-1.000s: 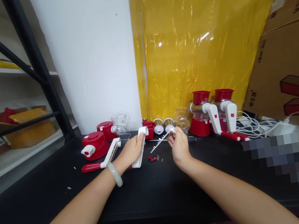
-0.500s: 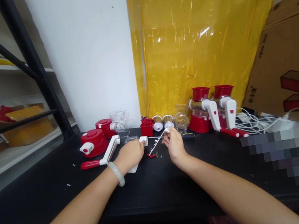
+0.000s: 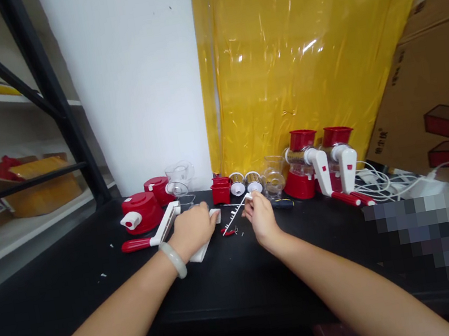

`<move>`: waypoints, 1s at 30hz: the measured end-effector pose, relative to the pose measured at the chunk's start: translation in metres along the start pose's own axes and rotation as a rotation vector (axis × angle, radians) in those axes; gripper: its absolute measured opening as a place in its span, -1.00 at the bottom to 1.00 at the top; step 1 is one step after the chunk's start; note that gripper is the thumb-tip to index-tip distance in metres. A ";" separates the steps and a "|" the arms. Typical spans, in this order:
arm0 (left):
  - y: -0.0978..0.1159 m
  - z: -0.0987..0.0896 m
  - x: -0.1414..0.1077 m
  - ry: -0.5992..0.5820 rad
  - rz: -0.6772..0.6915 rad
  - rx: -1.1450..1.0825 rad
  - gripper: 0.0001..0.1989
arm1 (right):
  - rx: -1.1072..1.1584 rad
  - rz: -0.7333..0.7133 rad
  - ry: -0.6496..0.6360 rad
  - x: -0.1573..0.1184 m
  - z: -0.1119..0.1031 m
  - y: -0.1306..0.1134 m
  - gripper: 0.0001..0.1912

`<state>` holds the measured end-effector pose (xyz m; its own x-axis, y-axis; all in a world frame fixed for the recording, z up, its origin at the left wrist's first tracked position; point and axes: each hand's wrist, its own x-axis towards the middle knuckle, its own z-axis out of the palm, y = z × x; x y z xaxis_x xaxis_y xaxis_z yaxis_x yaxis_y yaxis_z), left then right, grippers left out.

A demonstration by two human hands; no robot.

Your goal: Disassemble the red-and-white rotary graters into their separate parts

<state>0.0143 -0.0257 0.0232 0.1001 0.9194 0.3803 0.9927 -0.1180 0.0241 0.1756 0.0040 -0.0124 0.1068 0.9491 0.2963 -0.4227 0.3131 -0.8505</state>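
My left hand (image 3: 195, 231) is closed on a white plastic piece (image 3: 201, 252), whose ends show below and right of the fingers. My right hand (image 3: 262, 216) pinches the upper end of a thin white toothed strip (image 3: 235, 215), which slants down to the left. Small red pieces and tiny screws (image 3: 230, 232) lie at the strip's lower end. Left of my left hand rests a white crank arm (image 3: 167, 223) with a red handle (image 3: 136, 245). Behind my right hand is a screwdriver (image 3: 282, 203) with a dark handle.
Red bases (image 3: 141, 211) and clear housings (image 3: 179, 176) stand at the back left of the black table (image 3: 76, 284). Red hoppers (image 3: 221, 190) and two drums (image 3: 253, 181) sit mid-back. Two assembled red-and-white grinders (image 3: 299, 175), white cables (image 3: 382, 184) and a carton (image 3: 438, 80) are at right.
My left hand has turned slightly and shifted a little left, and the white piece in it has tilted. My right hand stays almost in place with the strip.
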 end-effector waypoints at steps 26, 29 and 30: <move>-0.064 -0.036 0.030 0.183 -0.074 -0.205 -0.75 | -0.155 -0.020 -0.133 -0.003 0.002 -0.003 -0.77; -0.070 -0.034 0.030 -0.016 -0.105 -0.073 -0.85 | -0.172 -0.023 -0.166 -0.004 0.001 -0.002 -0.77; -0.071 -0.033 0.030 -0.080 -0.102 -0.038 -0.85 | -0.175 -0.023 -0.175 -0.005 0.001 -0.002 -0.78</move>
<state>-0.0550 -0.0018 0.0630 0.0051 0.9541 0.2994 0.9949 -0.0350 0.0945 0.1749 -0.0009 -0.0119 -0.0491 0.9260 0.3743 -0.2576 0.3503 -0.9005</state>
